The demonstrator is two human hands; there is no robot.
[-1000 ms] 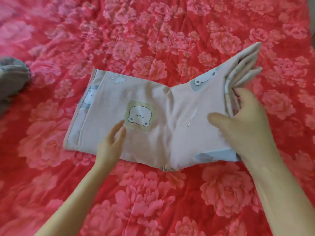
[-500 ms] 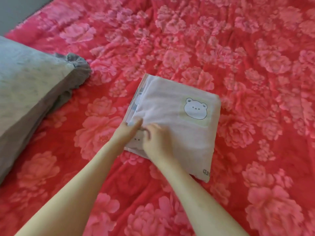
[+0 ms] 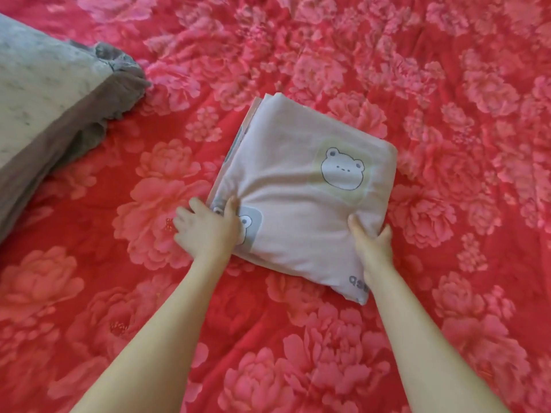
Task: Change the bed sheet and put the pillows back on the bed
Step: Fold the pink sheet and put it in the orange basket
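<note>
Squarely in the middle of the bed lies the folded sheet (image 3: 298,186), a pale pink bundle printed with bear faces, resting flat on the red floral bedcover (image 3: 447,114). Its layered loose edges show along the left side, stacked one over another; the far-right side is a smooth, rounded fold.

The left hand (image 3: 205,231) grips the near-left corner. Its thumb presses on top beside a grey bear patch, its fingers spread along the outside of the layered edge, and the cloth puckers toward the thumb. The right hand (image 3: 371,245) holds the right edge close to the near corner, thumb on top and fingers curled round the fold. That near corner lies just beside the right forearm.

A grey pillow (image 3: 44,114) lies at the far left. Its ruffled darker corner points toward the bundle but is well apart from it, with a strip of bedcover between. Beyond the bundle and to its right, open wrinkled bedcover runs to the picture's edges.
</note>
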